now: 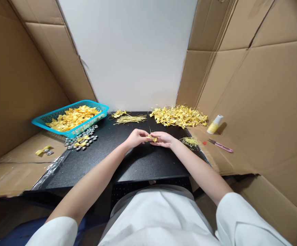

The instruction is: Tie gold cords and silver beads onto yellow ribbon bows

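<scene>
Over the middle of the black table, my left hand (137, 137) and my right hand (163, 139) meet at a small yellow ribbon bow (152, 138). Both hands pinch it between thumb and fingers. A thin strand (150, 130) sticks up from the bow. Just beyond my hands lies a bundle of gold wire ties (131, 119). To the left, silver beads (89, 136) are spread out with a few yellow bows among them. The far right of the table bears a heap of yellow bows with gold ties (180, 116).
A blue basket (35, 121) of yellow bows stands at the back left. On the right cardboard are a thread spool (215, 124), pink-handled snips (224, 147) and a small red piece (204, 143). Yellow thread scraps (190, 141) lie by the table's right edge. Cardboard walls (271, 102) flank both sides.
</scene>
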{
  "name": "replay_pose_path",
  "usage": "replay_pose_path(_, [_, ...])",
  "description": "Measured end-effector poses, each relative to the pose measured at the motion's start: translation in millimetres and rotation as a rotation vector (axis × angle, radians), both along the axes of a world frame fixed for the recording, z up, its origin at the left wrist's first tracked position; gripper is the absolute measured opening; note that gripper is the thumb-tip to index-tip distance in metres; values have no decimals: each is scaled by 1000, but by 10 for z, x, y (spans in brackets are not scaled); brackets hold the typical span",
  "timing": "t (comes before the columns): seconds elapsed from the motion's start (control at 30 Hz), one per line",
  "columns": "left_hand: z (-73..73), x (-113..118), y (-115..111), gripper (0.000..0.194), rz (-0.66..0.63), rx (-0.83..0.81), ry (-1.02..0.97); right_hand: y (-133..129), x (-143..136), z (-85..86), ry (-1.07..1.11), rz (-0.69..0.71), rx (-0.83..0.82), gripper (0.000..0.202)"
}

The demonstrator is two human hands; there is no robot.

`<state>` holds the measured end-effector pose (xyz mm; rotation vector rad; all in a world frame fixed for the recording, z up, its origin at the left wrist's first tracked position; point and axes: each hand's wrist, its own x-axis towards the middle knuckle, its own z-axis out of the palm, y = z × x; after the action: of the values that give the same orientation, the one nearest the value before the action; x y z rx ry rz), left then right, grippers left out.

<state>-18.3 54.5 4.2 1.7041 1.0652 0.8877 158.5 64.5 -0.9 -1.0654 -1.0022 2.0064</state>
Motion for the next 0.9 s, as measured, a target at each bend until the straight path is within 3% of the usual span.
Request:
replay_pose_path(0.17, [-52, -8, 19, 31, -41, 54, 24, 26, 23, 16, 83, -128, 10, 14])
replay_pose_path(0.3, [-78, -13, 30, 30, -58, 107, 59, 24, 40, 46, 147, -82, -26, 16])
replay_pose_path(0.4, [-91, -19, 36, 29, -71, 139, 76, 22, 29, 39, 195, -72, 40, 10])
replay_pose_path(0.67, [-131, -18, 31, 32, -166, 202, 116, 81, 46, 55, 278, -263, 151, 19])
replay_pose_path(0.9, [-137, 3, 11, 32, -127, 186, 134, 48, 56, 131, 359, -315, 266, 22])
